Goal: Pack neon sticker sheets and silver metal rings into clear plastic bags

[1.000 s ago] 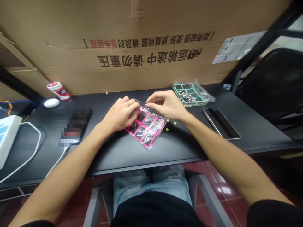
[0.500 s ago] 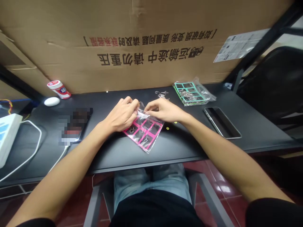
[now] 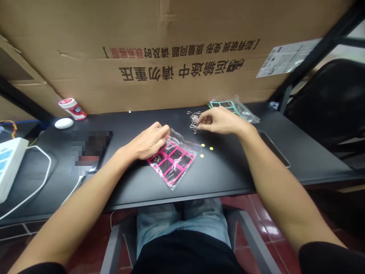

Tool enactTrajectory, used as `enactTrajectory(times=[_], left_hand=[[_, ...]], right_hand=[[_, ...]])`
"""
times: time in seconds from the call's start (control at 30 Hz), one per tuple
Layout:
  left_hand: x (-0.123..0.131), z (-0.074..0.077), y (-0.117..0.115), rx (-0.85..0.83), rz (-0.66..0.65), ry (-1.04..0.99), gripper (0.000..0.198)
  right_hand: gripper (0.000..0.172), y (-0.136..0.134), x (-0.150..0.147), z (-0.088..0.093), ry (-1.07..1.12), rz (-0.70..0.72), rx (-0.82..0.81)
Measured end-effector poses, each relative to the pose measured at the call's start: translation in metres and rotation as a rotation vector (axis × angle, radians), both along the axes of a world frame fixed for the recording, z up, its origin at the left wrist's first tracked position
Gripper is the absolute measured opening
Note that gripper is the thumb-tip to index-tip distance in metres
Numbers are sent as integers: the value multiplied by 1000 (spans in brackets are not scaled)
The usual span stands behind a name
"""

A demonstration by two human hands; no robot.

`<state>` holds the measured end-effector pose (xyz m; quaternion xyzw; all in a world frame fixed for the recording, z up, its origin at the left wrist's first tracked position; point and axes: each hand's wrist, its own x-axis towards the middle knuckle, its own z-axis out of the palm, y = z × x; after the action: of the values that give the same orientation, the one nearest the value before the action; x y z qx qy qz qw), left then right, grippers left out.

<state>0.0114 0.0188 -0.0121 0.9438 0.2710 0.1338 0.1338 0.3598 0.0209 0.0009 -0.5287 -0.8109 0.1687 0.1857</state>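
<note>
Your left hand pinches the pink-gridded bag lying on the dark desk. Your right hand touches the metal hooks beyond; whether it grasps any, I cannot tell.

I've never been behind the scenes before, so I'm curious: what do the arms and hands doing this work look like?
They're a person's. Short black sleeves leave the forearms bare. Neither the left hand nor the right hand wears a glove; a thin ring seems to show on a left finger.
</note>
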Motion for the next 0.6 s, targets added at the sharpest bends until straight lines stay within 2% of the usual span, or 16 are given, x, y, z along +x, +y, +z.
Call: enactTrajectory(times=[0.1,0.17,0.23,0.43,0.6], left_hand=[[-1,-1,1,0,3,0,10],[-1,-1,1,5,2,-1,10],[-1,0,0,5,5,1,10],[0,2,-1,12,6,3,11],[-1,1,0,7,4,2,8]], right_hand=[[15,2,-3,-6,-18,84,-61],[12,2,-9,-9,-46,95,-73],[8,2,-15,-11,-76,97,-70],[12,-2,-25,-12,-152,189,-44],[12,-4,-28,-11,-120,196,-17]])
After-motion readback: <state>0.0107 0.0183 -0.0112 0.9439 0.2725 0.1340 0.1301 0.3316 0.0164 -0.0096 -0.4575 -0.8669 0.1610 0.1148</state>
